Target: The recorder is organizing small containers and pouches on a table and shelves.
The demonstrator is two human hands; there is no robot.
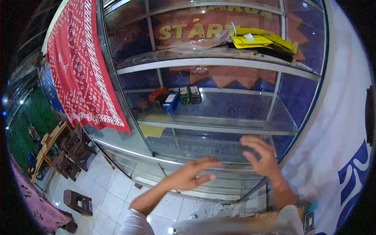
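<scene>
My left hand (192,174) is raised with fingers apart, empty, before the lower front of a glass display case (217,62). To its right my right hand (260,155), also empty, has its thumb and fingers spread near the case's lower right part. Above them, a glass shelf bears a blue container (171,102) beside several other small containers: a red one (157,94), a dark green one (185,95) and a dark one with a pale top (195,94). Yellow packets (252,40) lie on the upper shelf at the right.
A red patterned cloth (80,67) hangs over the case's left side. White fabric (326,117) hangs at the right. On the tiled floor at the left are a brown plastic stool (77,202), stacked brown chairs (77,148) and a wooden table (48,147). Pink cloth (36,199) hangs at lower left.
</scene>
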